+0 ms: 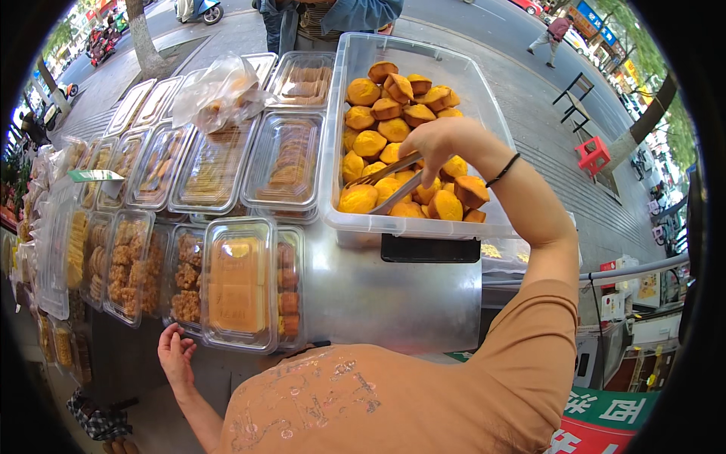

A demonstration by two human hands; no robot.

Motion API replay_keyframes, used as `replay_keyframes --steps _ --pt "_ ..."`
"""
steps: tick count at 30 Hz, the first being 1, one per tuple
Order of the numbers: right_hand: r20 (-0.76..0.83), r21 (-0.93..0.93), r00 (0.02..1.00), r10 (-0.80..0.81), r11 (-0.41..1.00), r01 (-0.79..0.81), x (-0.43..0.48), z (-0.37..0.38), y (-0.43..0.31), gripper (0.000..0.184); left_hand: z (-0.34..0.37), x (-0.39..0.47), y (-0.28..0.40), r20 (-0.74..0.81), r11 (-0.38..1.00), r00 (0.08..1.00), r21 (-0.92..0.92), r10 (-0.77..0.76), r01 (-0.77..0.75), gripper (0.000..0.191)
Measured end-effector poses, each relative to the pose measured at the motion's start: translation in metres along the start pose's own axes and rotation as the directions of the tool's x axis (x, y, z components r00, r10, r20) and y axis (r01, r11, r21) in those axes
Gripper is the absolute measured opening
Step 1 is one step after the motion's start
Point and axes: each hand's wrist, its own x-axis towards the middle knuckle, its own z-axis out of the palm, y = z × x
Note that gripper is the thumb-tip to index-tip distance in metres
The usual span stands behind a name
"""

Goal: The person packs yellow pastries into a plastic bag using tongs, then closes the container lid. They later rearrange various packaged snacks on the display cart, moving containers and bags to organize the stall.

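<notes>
My right hand (pixel 434 144) grips a pair of metal tongs (pixel 399 194) over a large clear plastic bin (pixel 417 226). The tongs' two arms are spread and reach down among yellow muffin-like cakes (pixel 368 143) heaped in the bin. Whether a cake is pinched between them, I cannot tell. Low at the left, my left hand (pixel 177 354) holds nothing, its fingers loosely bent. It is beside the near edge of a clear box of brown clustered pastries (pixel 186 278). Just right of that lies a clear box of flat yellow cakes (pixel 238 284).
Rows of lidded clear boxes of biscuits (pixel 289 159) cover the left side. A plastic bag (pixel 218 93) lies on some of them. A black latch (pixel 430 248) juts from the bin above the metal counter (pixel 363 295). A person in a blue jacket (pixel 363 14) stands across the counter.
</notes>
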Motion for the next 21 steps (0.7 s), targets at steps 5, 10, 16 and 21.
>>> replay_keyframes --steps 5,10,16,21 --pt "-0.083 -0.034 0.989 -0.122 0.992 0.120 -0.005 0.001 0.009 0.047 0.006 0.000 -0.004 -0.012 1.000 1.000 -0.003 -0.015 0.015 0.020" --pt "-0.324 0.309 0.946 0.001 0.945 0.105 -0.058 -0.004 0.066 0.054 0.002 0.000 -0.005 -0.039 0.999 0.999 0.005 -0.036 0.037 0.020" --pt "-0.330 0.719 0.631 0.702 0.620 -0.313 -0.074 0.000 0.122 0.049 0.000 0.007 -0.007 -0.012 1.000 1.000 0.008 -0.029 0.029 0.019" --pt "-0.238 0.640 0.585 0.775 0.579 -0.506 -0.030 0.013 0.147 0.043 0.002 0.008 -0.008 0.002 1.000 1.000 0.022 -0.009 0.009 0.019"
